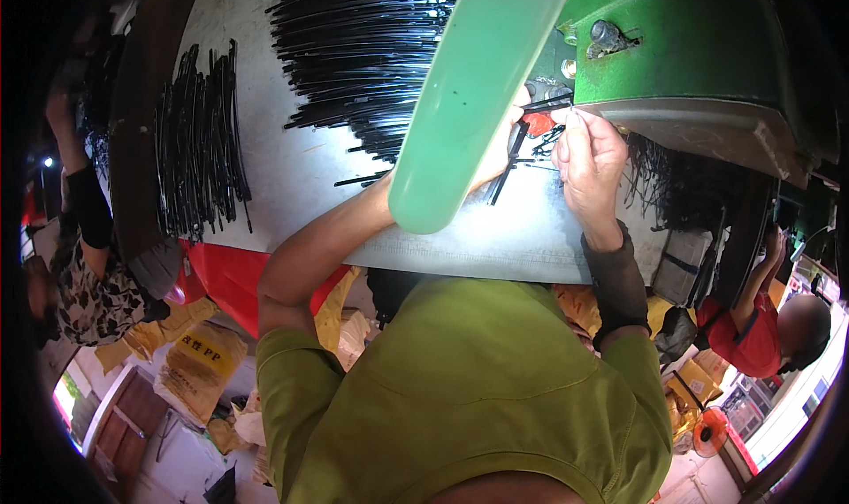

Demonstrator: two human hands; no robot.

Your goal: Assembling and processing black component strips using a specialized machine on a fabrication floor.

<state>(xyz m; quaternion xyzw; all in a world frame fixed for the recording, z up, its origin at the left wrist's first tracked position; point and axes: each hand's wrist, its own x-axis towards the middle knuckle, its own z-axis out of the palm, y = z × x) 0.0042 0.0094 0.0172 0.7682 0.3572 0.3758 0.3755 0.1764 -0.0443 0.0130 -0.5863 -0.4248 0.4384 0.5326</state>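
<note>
Thin black strips (508, 161) stick out from my left hand (495, 161), which is closed around them and mostly hidden by a translucent green panel (478, 97) hanging in front. My right hand (588, 155) is closed in a pinch, thumb against forefinger, beside the green machine's lower edge. Another black strip (548, 104) runs from the left fingers toward the right fingertips; whether the pinch holds its end I cannot tell. A small red thing (538, 126) lies between the hands, with black scraps around it.
A large pile of black strips (363, 53) covers the metal table (301, 186), with a smaller bundle (202, 141) at left. The green machine (681, 44) rises on the right above tangled black pieces (676, 181). Other people sit at far left and right. Sacks (199, 371) stand behind me.
</note>
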